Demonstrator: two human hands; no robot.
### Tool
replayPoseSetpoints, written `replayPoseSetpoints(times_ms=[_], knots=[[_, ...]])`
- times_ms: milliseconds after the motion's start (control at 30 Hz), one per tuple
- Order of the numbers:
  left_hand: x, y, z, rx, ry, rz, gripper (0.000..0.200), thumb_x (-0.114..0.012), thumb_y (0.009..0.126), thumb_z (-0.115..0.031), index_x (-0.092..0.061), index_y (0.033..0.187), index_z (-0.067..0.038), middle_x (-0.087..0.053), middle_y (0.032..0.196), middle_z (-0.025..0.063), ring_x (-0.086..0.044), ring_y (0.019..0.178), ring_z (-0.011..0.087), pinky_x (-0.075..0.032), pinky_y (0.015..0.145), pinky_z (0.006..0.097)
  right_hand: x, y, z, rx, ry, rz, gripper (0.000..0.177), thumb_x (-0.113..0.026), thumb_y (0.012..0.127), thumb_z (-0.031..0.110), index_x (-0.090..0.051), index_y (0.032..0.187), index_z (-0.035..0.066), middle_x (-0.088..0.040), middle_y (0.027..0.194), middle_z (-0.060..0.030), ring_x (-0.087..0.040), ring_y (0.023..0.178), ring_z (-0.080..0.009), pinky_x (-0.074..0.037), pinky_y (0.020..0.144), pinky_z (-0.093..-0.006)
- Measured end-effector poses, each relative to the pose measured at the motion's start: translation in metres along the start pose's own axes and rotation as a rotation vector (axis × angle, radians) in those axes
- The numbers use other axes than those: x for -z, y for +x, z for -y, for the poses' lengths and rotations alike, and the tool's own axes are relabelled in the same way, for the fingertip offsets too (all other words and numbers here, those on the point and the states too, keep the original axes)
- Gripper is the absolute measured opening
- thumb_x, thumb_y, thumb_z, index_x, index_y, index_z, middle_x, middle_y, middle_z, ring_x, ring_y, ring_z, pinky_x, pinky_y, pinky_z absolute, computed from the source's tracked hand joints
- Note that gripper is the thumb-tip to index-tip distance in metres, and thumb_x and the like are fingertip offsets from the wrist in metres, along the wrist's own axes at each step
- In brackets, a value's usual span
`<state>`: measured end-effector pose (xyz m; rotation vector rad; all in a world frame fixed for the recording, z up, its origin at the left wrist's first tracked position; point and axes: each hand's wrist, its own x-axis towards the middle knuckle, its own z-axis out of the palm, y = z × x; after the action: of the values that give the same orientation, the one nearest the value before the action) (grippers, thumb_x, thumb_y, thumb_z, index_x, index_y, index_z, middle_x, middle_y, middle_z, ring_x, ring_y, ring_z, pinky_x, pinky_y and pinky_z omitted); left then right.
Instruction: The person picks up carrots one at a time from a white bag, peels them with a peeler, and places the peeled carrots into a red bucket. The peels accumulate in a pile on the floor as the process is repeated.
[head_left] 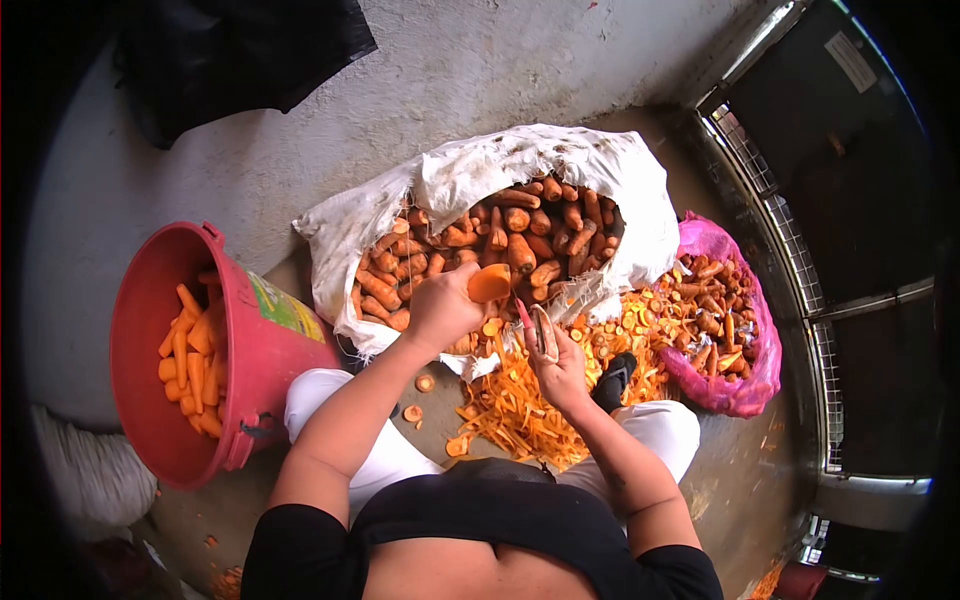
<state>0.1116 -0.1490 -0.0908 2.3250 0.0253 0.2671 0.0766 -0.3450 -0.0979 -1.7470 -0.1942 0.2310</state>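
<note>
Gripping smooth orange carrot [490, 285] in left hand [445, 310], closed round it. Also gripping peeler [545, 333] in right hand [562, 370], just beside carrot. Carrot position: near side of white sack [590, 152], seen against unpeeled carrots [521, 252] in its mouth. Under right hand: heap of orange peelings [515, 405]. On left: red bucket [265, 355] with peeled carrots [197, 370] inside. On right: pink plastic bag [766, 355] of darker carrots [710, 300], beside sack.
</note>
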Motion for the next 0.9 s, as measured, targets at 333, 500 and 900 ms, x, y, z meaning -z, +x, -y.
replayPoseSetpoints(times_ms=[333,500,900], knots=[[0.004,-0.001,0.005,-0.124,0.081,-0.065,0.021,-0.068,0.069,-0.016,-0.063,0.088,-0.009,-0.066,0.070,0.0136,-0.066,0.065,0.0305,-0.051,0.056,0.0406,0.007,0.003,0.002,-0.052,-0.058,0.064,0.025,-0.053,0.090,0.008,-0.059,0.113,0.000,-0.061,0.081,-0.0035,-0.053,0.077,-0.0073,-0.045,0.074,-0.0235],[0.006,-0.002,0.003,-0.168,0.088,-0.091,0.021,-0.067,0.068,-0.013,-0.061,0.088,-0.010,-0.067,0.070,0.0125,-0.066,0.063,0.0290,-0.052,0.055,0.0388,0.006,0.003,0.009,-0.049,-0.116,0.060,0.024,-0.054,0.091,0.012,-0.060,0.111,0.001,-0.059,0.076,-0.0060,-0.053,0.073,-0.0089,-0.045,0.071,-0.0246],[0.003,0.002,0.011,-0.372,0.352,-0.278,0.027,-0.062,0.058,-0.003,-0.057,0.084,-0.009,-0.063,0.070,0.0063,-0.062,0.059,0.0249,-0.050,0.053,0.0338,0.007,0.004,0.001,-0.070,-0.106,0.048,0.028,-0.055,0.092,0.025,-0.061,0.108,0.002,-0.058,0.072,-0.0062,-0.055,0.069,-0.0109,-0.046,0.066,-0.0286]])
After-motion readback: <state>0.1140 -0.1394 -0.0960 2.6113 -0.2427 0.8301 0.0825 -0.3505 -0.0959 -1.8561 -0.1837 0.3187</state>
